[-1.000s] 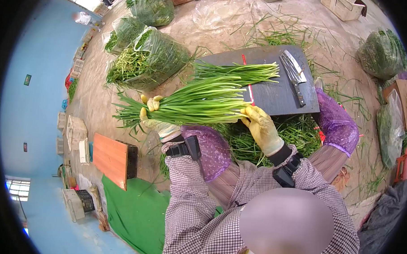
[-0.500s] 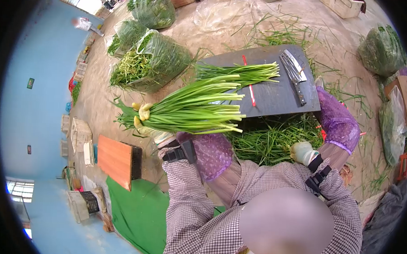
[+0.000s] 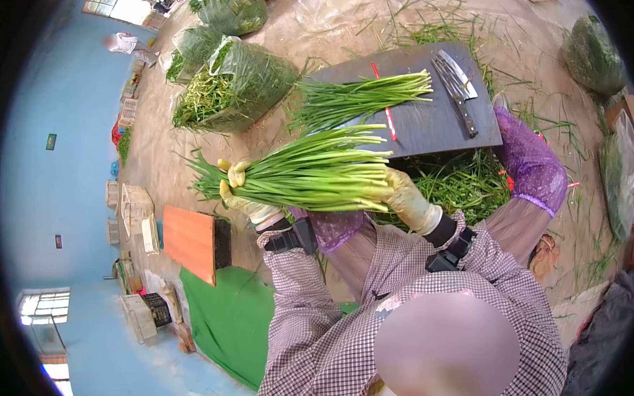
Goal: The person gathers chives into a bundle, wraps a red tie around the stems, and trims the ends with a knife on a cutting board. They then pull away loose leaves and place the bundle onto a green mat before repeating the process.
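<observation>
The dark counter (image 3: pixel 431 125) is biggest. Left of it sits a bag of greens (image 3: pixel 233 90). Just in front of the counter, the bundle of green stalks (image 3: pixel 311 173) is held level. A smaller bunch (image 3: pixel 355 98) lies on the counter. The left hand (image 3: pixel 237 192) is clamped round one end of the bundle and the right hand (image 3: pixel 408 201) grips the other. A cleaver (image 3: pixel 457 88) lies on the counter.
</observation>
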Demonstrator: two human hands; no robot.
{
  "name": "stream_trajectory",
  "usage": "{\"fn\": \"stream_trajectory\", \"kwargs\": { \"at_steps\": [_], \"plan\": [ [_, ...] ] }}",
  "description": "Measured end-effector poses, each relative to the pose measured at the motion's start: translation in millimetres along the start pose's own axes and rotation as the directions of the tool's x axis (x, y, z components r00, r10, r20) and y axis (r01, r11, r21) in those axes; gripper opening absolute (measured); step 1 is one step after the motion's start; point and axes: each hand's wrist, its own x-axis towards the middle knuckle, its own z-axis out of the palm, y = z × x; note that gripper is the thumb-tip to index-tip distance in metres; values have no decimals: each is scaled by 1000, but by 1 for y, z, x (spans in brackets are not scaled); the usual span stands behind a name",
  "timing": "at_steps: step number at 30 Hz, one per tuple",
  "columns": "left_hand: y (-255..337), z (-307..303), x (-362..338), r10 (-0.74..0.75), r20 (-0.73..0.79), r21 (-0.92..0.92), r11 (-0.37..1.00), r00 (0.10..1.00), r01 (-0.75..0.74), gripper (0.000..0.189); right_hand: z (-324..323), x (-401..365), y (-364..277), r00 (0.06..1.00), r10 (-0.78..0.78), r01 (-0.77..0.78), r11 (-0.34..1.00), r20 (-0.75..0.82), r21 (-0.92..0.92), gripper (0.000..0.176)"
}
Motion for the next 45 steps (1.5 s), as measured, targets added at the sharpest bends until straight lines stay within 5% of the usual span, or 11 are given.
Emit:
{"fn": "stream_trajectory", "kwargs": {
  "at_steps": [5,7,10,13,17,27,32,35,37,41,45],
  "plan": [
    [43,-61,-27,-12,-201,184,982,980,49,39,-53,-41,8,924,379,-335,870,-56,362,24],
    [62,-79,-31,-50,-254,95,993,966,76,39,-96,-64,26,906,423,-423,906,13,5,25],
    [82,-103,-32,-160,-183,-7,987,970,162,36,-125,-78,39,476,860,-377,9,-185,-926,40],
    [81,-106,-35,57,-392,308,948,918,73,41,-103,-81,36,937,349,-136,325,-15,-936,57],
    [59,-94,-33,196,-518,450,890,833,71,39,-32,-15,9,998,19,3,921,53,-389,72],
    [91,-142,-30,236,-506,521,850,830,75,29,10,-5,14,936,152,-161,987,-316,-4,19],
    [97,-141,-34,308,-292,942,-70,906,327,28,-51,-18,51,877,397,-353,915,-272,197,32],
    [80,-125,-38,292,-252,926,-204,923,317,28,-20,15,33,955,254,-277,948,-152,-156,37],
    [78,-122,-38,265,-284,948,-65,921,311,40,2,44,34,957,276,-277,961,-85,0,39],
    [56,-77,-44,214,-235,686,-654,948,318,24,29,64,78,941,318,-197,798,-120,569,34],
    [62,-81,-44,238,-285,692,-619,929,371,28,41,54,81,920,291,-171,901,-261,399,22]
  ]
}}
